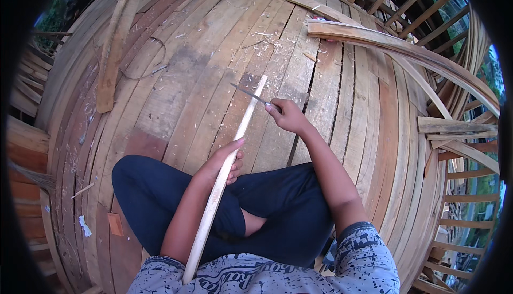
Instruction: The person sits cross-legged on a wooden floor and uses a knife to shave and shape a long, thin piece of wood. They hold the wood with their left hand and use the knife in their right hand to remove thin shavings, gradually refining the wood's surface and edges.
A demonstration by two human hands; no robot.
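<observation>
A long pale wooden stick [218, 192] slants from my lap up and away to the right. My left hand [222, 163] is wrapped round it near its middle. In my right hand [286, 116] is a knife [248, 92], closed in the fist by its handle, which the fingers mostly hide. The thin blade points left and crosses the stick a little below its far end. Whether the edge bites into the wood cannot be made out.
I sit cross-legged on a plank floor [203, 107] strewn with wood shavings [267, 45]. A long board [118, 48] lies at the far left, and curved planks [395, 43] at the far right. Slatted railings [470, 198] edge the floor. A small reddish wood block [115, 224] lies by my left knee.
</observation>
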